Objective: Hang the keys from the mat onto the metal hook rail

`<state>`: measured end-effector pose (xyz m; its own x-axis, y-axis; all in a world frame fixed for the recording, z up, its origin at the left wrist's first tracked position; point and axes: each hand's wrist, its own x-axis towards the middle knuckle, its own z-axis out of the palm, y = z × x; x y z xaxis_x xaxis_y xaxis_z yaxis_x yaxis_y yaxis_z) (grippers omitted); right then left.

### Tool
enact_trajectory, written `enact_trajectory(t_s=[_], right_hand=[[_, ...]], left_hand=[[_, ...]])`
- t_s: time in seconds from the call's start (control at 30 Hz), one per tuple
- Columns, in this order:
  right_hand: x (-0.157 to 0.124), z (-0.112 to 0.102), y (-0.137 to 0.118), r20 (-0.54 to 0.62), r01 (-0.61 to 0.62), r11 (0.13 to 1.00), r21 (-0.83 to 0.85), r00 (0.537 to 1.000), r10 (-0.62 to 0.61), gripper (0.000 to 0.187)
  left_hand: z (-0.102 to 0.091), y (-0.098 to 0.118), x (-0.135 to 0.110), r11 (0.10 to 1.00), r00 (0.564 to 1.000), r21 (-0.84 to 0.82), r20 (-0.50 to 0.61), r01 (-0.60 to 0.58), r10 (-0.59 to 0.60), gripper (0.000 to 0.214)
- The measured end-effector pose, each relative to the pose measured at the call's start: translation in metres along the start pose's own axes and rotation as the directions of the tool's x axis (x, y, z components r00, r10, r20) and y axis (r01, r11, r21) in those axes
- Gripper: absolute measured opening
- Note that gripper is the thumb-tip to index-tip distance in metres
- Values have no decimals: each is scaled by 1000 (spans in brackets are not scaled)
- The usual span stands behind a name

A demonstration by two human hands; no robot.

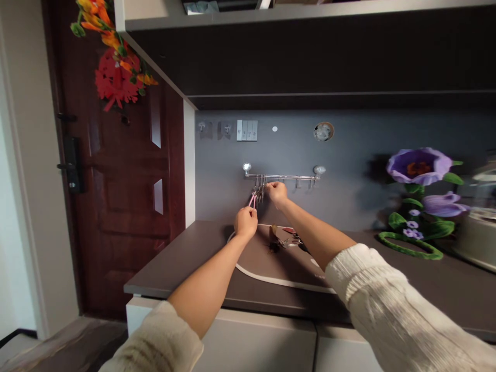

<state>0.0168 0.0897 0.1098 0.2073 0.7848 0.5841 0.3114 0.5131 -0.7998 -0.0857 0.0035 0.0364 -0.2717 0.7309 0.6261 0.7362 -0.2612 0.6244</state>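
Note:
A metal hook rail (284, 177) is fixed to the grey wall above a dark counter (186, 261). My right hand (276, 192) is raised to the left end of the rail, fingers pinched at a bunch of keys (259, 194) hanging from a hook. My left hand (246, 222) is closed just below, pinching a pink strap (252, 200) that hangs from the same bunch. Both sleeves are cream knit.
An oval tray with a white rim (267, 279) lies on the counter under my arms, with more keys and small items (287, 239) in it. A purple fabric flower (420, 199) stands at the right. A dark wooden door (120, 170) is at the left, light switches (247, 130) above the rail.

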Motion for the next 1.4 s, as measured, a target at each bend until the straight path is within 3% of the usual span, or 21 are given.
enact_trajectory(t_s=[0.43,0.93,1.2,1.4], right_hand=[[7,12,13,-42,-38,999,-25,998,37,14],[5,9,32,-2,-21,998,-53,1000,21,16],[-11,-16,25,27,-16,1000,-24,1000,17,19],[-44,-50,15,202,-37,996,78,979,21,18]], left_hand=[[1,0,0,999,1000,33,8,15,-15,27],[-1,-2,-1,1000,1000,20,16,5,-5,26],[0,-3,1,996,997,-81,71,-35,41,24],[-2,-1,-2,972,983,-232,168,-31,71,17]])
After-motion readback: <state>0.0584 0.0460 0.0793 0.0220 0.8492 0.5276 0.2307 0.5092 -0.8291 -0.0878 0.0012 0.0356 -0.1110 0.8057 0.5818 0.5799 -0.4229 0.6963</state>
